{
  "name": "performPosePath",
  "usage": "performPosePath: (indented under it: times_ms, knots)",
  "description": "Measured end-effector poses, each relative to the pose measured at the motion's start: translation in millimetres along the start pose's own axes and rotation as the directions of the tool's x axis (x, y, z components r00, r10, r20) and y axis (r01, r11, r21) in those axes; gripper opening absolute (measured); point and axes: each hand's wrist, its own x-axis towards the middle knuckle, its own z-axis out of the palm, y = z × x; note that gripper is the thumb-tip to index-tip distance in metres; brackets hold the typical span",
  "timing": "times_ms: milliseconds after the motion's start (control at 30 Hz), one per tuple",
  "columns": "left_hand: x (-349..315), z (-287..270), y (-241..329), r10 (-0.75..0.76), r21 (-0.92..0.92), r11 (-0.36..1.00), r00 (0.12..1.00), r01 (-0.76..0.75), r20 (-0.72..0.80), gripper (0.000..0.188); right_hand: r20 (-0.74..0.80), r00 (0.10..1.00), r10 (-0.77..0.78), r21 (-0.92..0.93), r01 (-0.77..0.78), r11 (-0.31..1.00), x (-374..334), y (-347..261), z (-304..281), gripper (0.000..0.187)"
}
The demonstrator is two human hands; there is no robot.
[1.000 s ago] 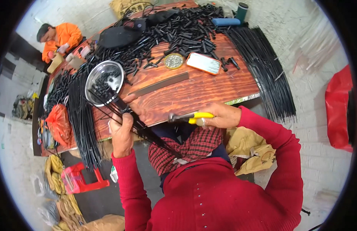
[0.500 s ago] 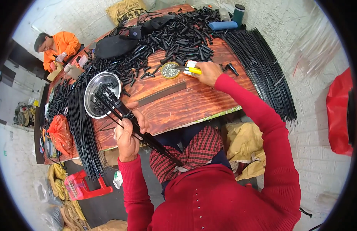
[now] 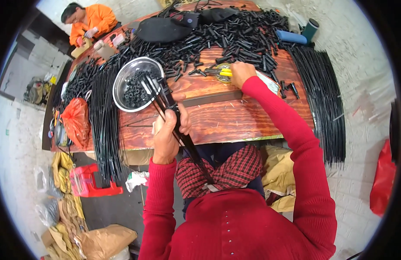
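Note:
My left hand (image 3: 172, 132) is closed around a bundle of thin black rods (image 3: 192, 152). The bundle slants from my lap up to the table, with black fittings (image 3: 165, 93) near its upper end. My right hand (image 3: 243, 74) grips yellow-handled pliers (image 3: 225, 73), their jaws over a small round dish (image 3: 219, 79). The pliers and my hand partly cover the dish, and I cannot tell whether the jaws hold anything. A steel bowl (image 3: 115, 90) with many small black rings (image 3: 133, 89) stands just beyond the left hand, partly behind the bundle's upper end.
A dark flat bar (image 3: 213, 98) lies across the wooden table (image 3: 209, 125). Black tubular parts (image 3: 235, 37) are heaped behind; long black rods (image 3: 319, 99) hang over the right edge, more (image 3: 106, 130) at left. A co-worker in orange (image 3: 96, 19) sits far left.
The whole view has shifted, so the table sits further right and higher. My right hand has brought the pliers further across the dish. The left hand still grips the rods.

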Motion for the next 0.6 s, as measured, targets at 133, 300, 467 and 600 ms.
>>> performPosePath:
  times_ms: [133,300,467,600]
  knots:
    - [0.8,-3.8,0.0,-0.008,-0.046,0.999,1.000,0.008,0.003,0.052,-0.048,0.998,0.028,0.048,-0.025,0.999,1.0,-2.3,1.8,0.017]
    - [-0.1,-8.5,-1.0,0.008,-0.049,0.999,1.000,-0.008,-0.006,0.052,-0.040,0.995,0.087,0.123,-0.081,0.989,3.1,-4.0,-7.3,0.021]
    - [-0.8,-2.2,-1.4,-0.007,-0.049,0.999,1.000,0.007,-0.010,0.053,0.152,0.972,0.177,0.218,-0.208,0.954,5.7,-5.3,-26.0,0.030]
    - [-1.7,-4.3,-2.2,-0.015,-0.068,0.998,1.000,0.015,0.005,0.052,0.186,0.960,0.210,0.276,-0.257,0.926,9.7,-4.9,-28.8,0.036]
